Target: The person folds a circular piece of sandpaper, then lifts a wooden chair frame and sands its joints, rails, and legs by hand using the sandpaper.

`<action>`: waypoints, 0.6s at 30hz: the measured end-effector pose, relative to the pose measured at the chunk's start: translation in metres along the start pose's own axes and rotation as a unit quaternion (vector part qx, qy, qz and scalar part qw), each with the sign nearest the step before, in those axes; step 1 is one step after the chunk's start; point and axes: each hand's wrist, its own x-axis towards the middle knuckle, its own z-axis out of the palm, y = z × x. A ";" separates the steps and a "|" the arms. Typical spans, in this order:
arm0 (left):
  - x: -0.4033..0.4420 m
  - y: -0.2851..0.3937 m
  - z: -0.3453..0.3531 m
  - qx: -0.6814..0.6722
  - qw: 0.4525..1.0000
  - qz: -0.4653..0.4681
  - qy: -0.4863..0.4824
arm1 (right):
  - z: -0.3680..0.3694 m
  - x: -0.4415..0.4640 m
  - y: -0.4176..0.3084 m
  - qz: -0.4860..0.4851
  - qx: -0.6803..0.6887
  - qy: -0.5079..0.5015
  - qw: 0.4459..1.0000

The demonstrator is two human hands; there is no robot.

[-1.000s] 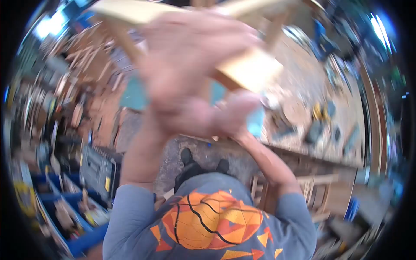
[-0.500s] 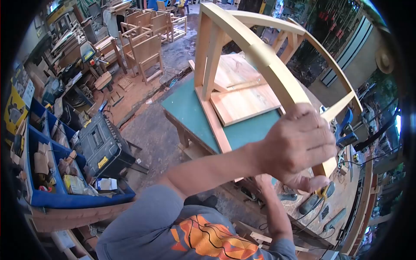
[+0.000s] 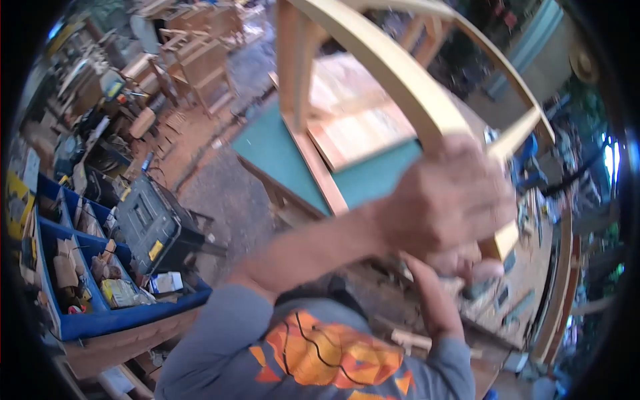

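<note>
A pale wooden chair frame (image 3: 393, 50) with long curved members stands tilted over a green-topped bench (image 3: 257, 150). My left hand (image 3: 453, 200) is closed around the near curved piece, close to its lower end. Lower down, my right hand (image 3: 417, 263) reaches up behind the left one; its fingers are mostly hidden, so I cannot tell what it touches. A flat wooden panel (image 3: 363, 137) lies on the green surface beneath the frame, beside a straight rail (image 3: 317, 167).
A blue divided bin (image 3: 87, 320) and a black toolbox (image 3: 157, 223) stand at the left. Several wooden chairs (image 3: 200, 73) are behind, on the floor. To the right, a worktop (image 3: 527, 267) carries tools, blurred by motion.
The whole view has shifted and blurred, with the frame and bench now farther left and higher. My left hand keeps its grip; my right forearm stands higher, nearer the left hand.
</note>
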 end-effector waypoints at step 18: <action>0.004 -0.051 0.025 0.034 0.934 0.346 0.080 | -0.006 -0.011 0.007 -0.078 -0.013 -0.045 0.996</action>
